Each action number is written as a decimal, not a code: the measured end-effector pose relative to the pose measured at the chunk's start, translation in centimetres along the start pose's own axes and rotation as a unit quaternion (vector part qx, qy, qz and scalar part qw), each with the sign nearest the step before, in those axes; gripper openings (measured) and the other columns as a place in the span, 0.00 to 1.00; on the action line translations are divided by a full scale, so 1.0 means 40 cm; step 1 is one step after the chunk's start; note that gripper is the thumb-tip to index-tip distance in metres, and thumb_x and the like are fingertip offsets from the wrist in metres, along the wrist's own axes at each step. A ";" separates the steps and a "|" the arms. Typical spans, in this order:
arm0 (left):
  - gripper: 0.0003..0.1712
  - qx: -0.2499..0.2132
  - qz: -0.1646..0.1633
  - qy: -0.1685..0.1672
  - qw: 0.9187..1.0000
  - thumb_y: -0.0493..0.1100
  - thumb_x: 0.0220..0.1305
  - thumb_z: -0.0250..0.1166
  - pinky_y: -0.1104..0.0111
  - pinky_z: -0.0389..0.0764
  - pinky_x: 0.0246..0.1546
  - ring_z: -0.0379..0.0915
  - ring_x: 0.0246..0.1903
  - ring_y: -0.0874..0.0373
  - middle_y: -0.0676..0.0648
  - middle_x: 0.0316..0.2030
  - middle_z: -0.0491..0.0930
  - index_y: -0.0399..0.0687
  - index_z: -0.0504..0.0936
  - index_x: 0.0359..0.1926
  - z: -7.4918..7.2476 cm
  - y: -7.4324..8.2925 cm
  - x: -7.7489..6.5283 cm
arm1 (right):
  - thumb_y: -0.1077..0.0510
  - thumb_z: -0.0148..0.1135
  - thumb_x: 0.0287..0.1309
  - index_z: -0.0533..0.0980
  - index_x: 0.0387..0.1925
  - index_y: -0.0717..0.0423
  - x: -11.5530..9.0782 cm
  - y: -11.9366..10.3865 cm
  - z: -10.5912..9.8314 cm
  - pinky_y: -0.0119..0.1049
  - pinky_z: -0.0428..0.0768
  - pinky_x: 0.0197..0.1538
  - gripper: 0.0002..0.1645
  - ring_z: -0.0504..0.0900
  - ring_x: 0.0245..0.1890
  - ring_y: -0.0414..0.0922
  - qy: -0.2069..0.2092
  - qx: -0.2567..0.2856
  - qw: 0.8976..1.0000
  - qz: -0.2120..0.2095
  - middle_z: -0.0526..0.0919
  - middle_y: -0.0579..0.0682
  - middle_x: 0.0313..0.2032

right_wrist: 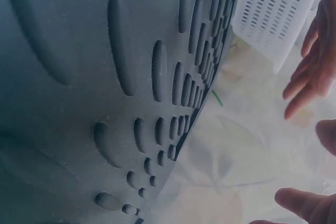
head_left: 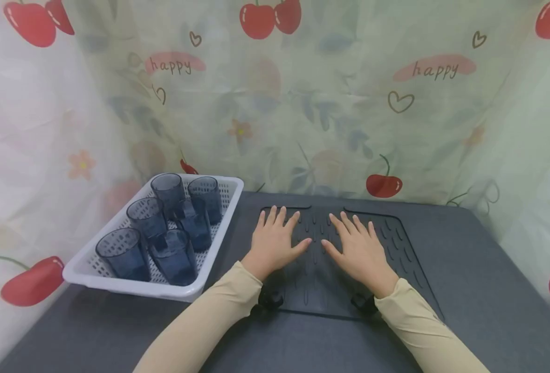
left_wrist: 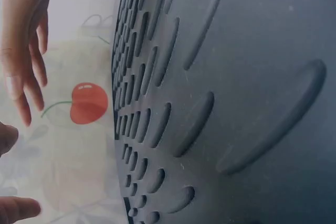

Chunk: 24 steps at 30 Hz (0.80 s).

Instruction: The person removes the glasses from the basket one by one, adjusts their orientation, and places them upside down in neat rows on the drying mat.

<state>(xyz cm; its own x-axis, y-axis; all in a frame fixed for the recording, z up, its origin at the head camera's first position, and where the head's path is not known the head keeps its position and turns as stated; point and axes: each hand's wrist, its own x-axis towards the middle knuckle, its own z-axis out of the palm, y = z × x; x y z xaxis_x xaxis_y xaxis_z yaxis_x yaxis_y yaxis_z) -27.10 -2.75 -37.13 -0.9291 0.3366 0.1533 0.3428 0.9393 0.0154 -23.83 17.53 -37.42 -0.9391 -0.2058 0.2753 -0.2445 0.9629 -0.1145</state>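
Note:
Over a black ribbed mat (head_left: 319,290), my left hand (head_left: 275,243) and right hand (head_left: 361,254) are held palms down, side by side, with fingers straight and spread. Neither holds anything. The thumbs point toward each other, a small gap between them. In the left wrist view the mat's raised ridges (left_wrist: 197,124) show below the fingers, with the right hand (left_wrist: 23,51) at upper left. From the right wrist, the same mat (right_wrist: 79,103) shows beside my right fingers (right_wrist: 304,203), the left hand (right_wrist: 317,61) at upper right.
To the left stands a white perforated plastic basket (head_left: 130,291) with several blue-tinted drinking glasses (head_left: 123,259) upright in it. Dark grey cloth covers the table (head_left: 485,295). A cherry-patterned curtain (head_left: 303,119) hangs along the back and both sides.

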 end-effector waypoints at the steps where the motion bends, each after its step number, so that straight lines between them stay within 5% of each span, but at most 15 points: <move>1: 0.44 0.000 0.000 -0.004 1.000 0.75 0.64 0.43 0.48 0.44 0.73 0.41 0.75 0.45 0.43 0.74 0.52 0.61 0.55 0.75 -0.001 0.001 -0.001 | 0.35 0.50 0.65 0.57 0.73 0.51 -0.001 -0.001 0.000 0.65 0.49 0.70 0.42 0.55 0.72 0.63 -0.004 0.000 1.000 0.001 0.59 0.60 0.72; 9: 0.33 -0.031 0.012 -0.027 0.999 0.63 0.67 0.55 0.52 0.60 0.69 0.59 0.69 0.47 0.44 0.68 0.67 0.57 0.68 0.69 -0.016 0.011 -0.013 | 0.44 0.59 0.63 0.70 0.64 0.56 -0.007 -0.013 -0.008 0.61 0.64 0.65 0.33 0.73 0.61 0.60 -0.028 0.009 1.000 0.010 0.74 0.62 0.62; 14: 0.29 -0.048 0.016 -0.034 0.998 0.59 0.67 0.58 0.55 0.79 0.53 0.73 0.58 0.49 0.45 0.60 0.75 0.55 0.73 0.65 -0.014 0.016 -0.016 | 0.44 0.59 0.63 0.73 0.60 0.54 -0.007 -0.014 -0.012 0.50 0.82 0.41 0.28 0.84 0.43 0.53 -0.058 0.017 0.998 0.027 0.81 0.58 0.54; 18: 0.26 -0.073 0.015 -0.043 0.996 0.58 0.67 0.58 0.56 0.82 0.43 0.79 0.50 0.51 0.46 0.56 0.79 0.53 0.76 0.62 -0.008 0.016 -0.016 | 0.45 0.60 0.63 0.75 0.57 0.52 -0.007 -0.010 -0.018 0.45 0.80 0.30 0.25 0.83 0.34 0.48 -0.081 0.041 0.995 0.042 0.83 0.55 0.50; 24: 0.25 -0.091 0.013 -0.055 0.994 0.57 0.67 0.58 0.56 0.83 0.42 0.81 0.47 0.52 0.46 0.55 0.80 0.51 0.77 0.60 -0.010 0.019 -0.020 | 0.47 0.59 0.64 0.75 0.56 0.50 -0.012 -0.005 -0.027 0.39 0.76 0.25 0.22 0.82 0.28 0.42 -0.086 0.084 0.991 0.050 0.85 0.52 0.47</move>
<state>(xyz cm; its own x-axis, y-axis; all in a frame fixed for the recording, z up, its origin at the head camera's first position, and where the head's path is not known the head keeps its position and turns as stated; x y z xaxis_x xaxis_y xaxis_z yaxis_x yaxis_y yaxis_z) -26.05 -2.33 -36.84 -0.9257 0.3753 0.0479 0.3772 0.9057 0.1937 -23.07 17.60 -36.51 -0.9843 -0.1523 0.0891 -0.1721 0.9401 -0.2943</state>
